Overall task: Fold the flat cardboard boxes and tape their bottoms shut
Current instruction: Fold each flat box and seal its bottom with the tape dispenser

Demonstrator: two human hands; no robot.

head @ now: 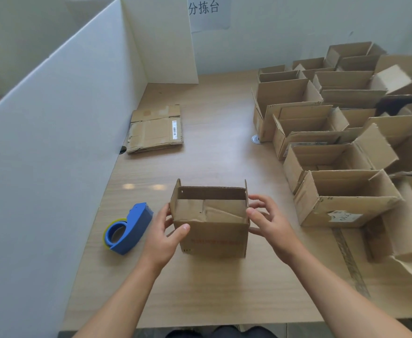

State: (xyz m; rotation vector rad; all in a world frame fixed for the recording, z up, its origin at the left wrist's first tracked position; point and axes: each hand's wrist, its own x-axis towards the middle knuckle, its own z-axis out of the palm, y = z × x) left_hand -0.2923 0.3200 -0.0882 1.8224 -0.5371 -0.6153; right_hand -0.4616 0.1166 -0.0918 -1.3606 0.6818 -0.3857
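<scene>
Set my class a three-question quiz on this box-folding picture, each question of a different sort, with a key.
1. True or false: the blue tape dispenser lies on the table, untouched, left of the held box.
2. Where is the flat cardboard? A inside the held box; B on the table by the white partition; C under the tape dispenser.
3. Fill in: the left hand and right hand each grip one ___ of the held box.
Key: 1 true; 2 B; 3 side.

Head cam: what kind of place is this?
Probably a parcel sorting or packing bench: rows of erected cardboard boxes, a blue tape dispenser, and a wall sign reading 分拣台, sorting table.
</scene>
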